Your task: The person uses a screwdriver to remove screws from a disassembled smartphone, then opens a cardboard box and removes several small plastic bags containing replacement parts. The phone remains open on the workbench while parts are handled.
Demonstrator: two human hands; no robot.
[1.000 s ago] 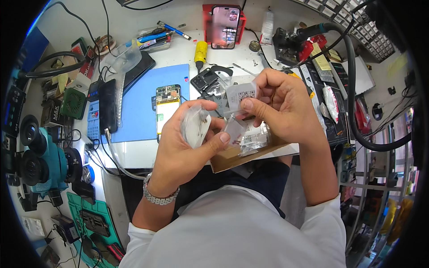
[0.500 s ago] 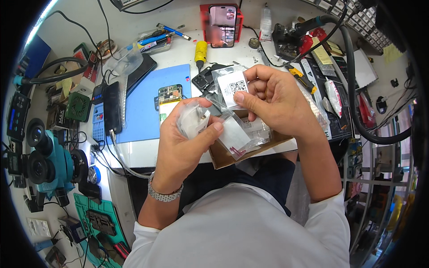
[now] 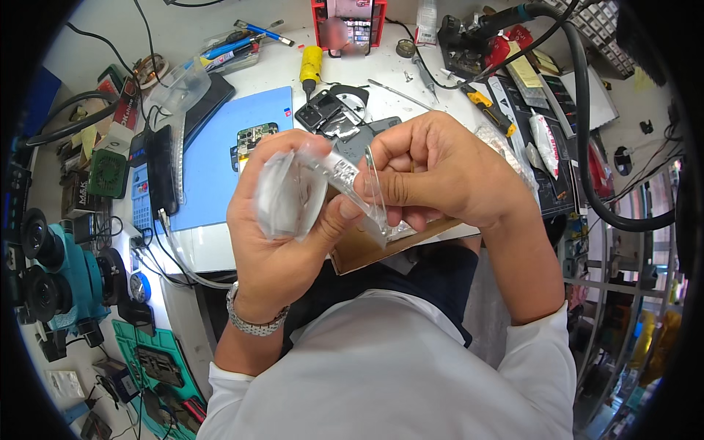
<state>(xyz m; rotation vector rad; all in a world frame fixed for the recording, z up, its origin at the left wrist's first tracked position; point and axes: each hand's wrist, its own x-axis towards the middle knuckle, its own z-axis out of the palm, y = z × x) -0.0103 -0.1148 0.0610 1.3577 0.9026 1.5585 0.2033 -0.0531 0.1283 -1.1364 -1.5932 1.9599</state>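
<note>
My left hand [image 3: 275, 198] is closed round a bunch of small clear plastic bags [image 3: 287, 202], with the thumb pressing on their edge. Close beside it, my right hand [image 3: 436, 176] pinches a clear bag [image 3: 372, 183] seen nearly edge-on between thumb and fingers. A printed code shows on a white label [image 3: 343, 172] between the hands. Under both hands lies an open cardboard box [image 3: 359, 253], partly hidden, with more clear bags inside. Just beyond them is a dark opened phone part [image 3: 378, 128].
A blue mat [image 3: 205, 187] bears a bare phone circuit board [image 3: 257, 133]. At the back, a phone stands in a red holder [image 3: 318, 26]. Other things are a yellow bottle [image 3: 311, 64], a yellow-black cutter [image 3: 490, 111], a teal microscope [image 3: 77, 271] and a thick black hose [image 3: 583, 132].
My right hand has come down and left, close to the left hand; the bag with the code label is now turned edge-on. The view has shifted slightly.
</note>
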